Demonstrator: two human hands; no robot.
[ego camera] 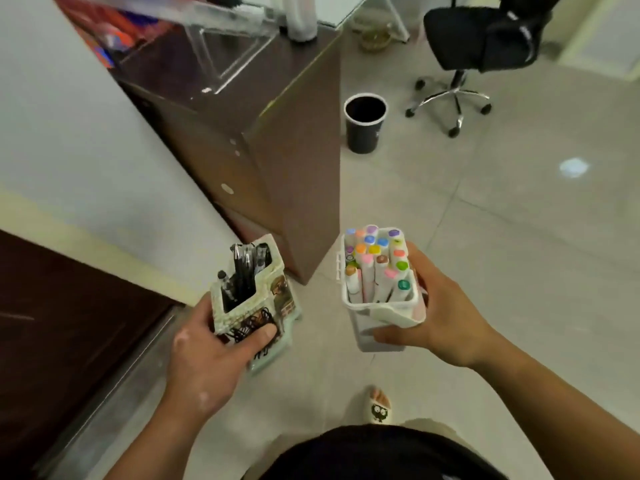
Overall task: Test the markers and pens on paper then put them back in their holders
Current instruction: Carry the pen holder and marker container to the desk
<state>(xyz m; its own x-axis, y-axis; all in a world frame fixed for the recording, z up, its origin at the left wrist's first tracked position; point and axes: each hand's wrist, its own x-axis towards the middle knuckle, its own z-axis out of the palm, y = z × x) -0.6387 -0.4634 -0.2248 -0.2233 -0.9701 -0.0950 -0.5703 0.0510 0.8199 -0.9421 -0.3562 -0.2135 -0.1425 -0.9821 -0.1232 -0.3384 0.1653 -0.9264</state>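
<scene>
My left hand (207, 355) grips a patterned pen holder (273, 299) from below, thumb across its front. Several black pens (242, 268) stand in it. My right hand (440, 313) holds a white plastic marker box (381, 337), fingers wrapped round its side and thumb under its front. Several markers (375, 261) with coloured caps stand upright in the box. Both holders are carried in the air above the tiled floor, side by side. No paper is in view.
A dark brown desk (270, 140) stands ahead on the left, a clear acrylic stand (228, 46) on top. A black bin (364, 123) sits on the floor beside it. A black office chair (481, 39) stands at the far right. A white wall (69, 133) is left.
</scene>
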